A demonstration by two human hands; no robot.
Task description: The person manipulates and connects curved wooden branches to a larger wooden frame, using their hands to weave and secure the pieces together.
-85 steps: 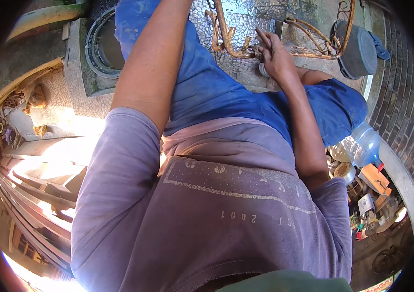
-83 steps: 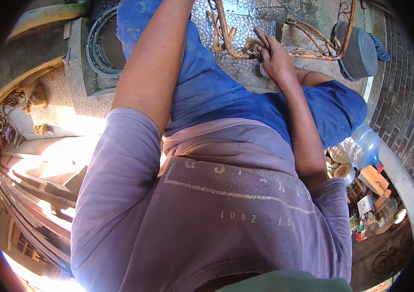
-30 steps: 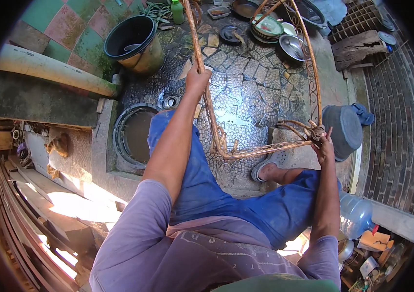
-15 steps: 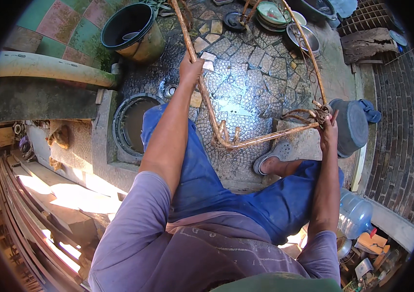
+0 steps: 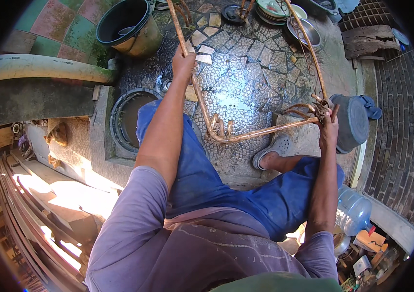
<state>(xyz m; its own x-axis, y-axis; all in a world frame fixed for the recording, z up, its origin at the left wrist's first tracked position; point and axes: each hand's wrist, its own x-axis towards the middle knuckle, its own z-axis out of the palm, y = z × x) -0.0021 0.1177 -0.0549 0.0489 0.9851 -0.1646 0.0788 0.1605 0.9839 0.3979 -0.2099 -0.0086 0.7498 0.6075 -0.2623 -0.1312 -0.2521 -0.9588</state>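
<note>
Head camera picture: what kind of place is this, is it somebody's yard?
Probably a home's yard or outdoor washing spot. The stone-patterned floor shines as if wet, a big bucket stands on it, and bowls and plates are stacked at the far end.

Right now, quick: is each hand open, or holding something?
Left hand: closed around a bar of the rusty frame.
Right hand: closed at the frame's near right corner, against a brownish clump.

Arms stretched forward, left fingers and right fingers gripping
</note>
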